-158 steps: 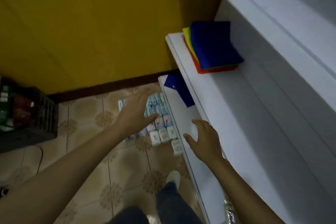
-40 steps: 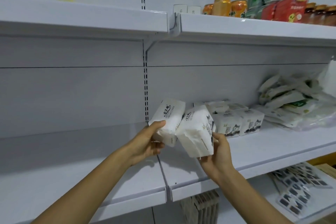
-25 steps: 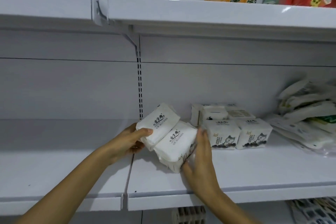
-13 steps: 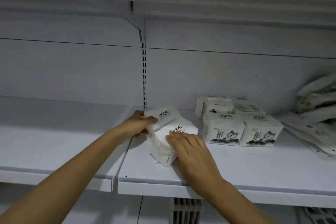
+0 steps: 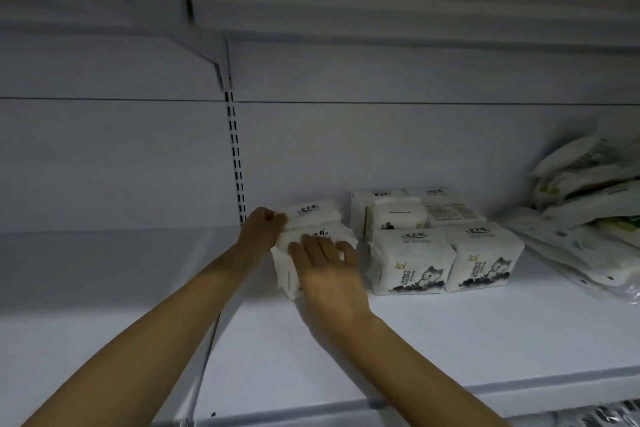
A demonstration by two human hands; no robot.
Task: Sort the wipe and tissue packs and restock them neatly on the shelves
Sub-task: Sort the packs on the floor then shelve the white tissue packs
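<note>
Just right of the slotted upright [image 5: 235, 163], our left hand [image 5: 261, 230] curls round the rear tissue pack [image 5: 311, 211]. Our right hand [image 5: 329, 263] presses flat fingers on the front tissue pack [image 5: 285, 270], which stands on the shelf [image 5: 381, 340]. Farther right, cat-printed packs [image 5: 412, 260] crowd close, then a wipe pile [image 5: 588, 218]. Both packs stand squarer than a moment ago.

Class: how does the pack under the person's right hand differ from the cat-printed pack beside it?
The pressed pack lies under the right hand, against the rear pack the left hand grips; the cat pack stands untouched. The pressed pack sits askew, plain side forward; the cat pack faces front. Both are white, on one shelf.
</note>
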